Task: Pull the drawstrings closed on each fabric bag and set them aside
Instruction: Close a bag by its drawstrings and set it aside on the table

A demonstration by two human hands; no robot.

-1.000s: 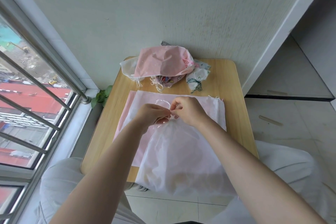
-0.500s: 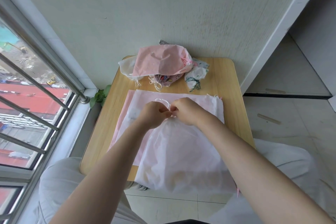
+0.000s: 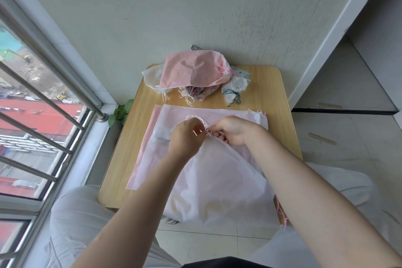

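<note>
The white bag [image 3: 217,183] is lying on flat bags [image 3: 152,137] at the table's [image 3: 280,102] near edge, its gathered mouth facing the wall. Both hands are pinching its drawstring [image 3: 196,118]: left hand [image 3: 187,137], right hand [image 3: 233,129]. Closed bags [image 3: 193,72] are sitting piled by the wall.

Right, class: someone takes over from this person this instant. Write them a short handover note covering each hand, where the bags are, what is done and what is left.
Left hand: pinching the white drawstring at the mouth of the white bag.
Right hand: gripping the gathered neck of the same bag.
The white bag lies on the near part of the wooden table, hanging over its front edge, on top of flat pink bags.
Done: a pile of closed bags sits at the far end by the wall.
Left: finish cinching the white bag, set it on the pile, then do the flat bags beneath.
</note>
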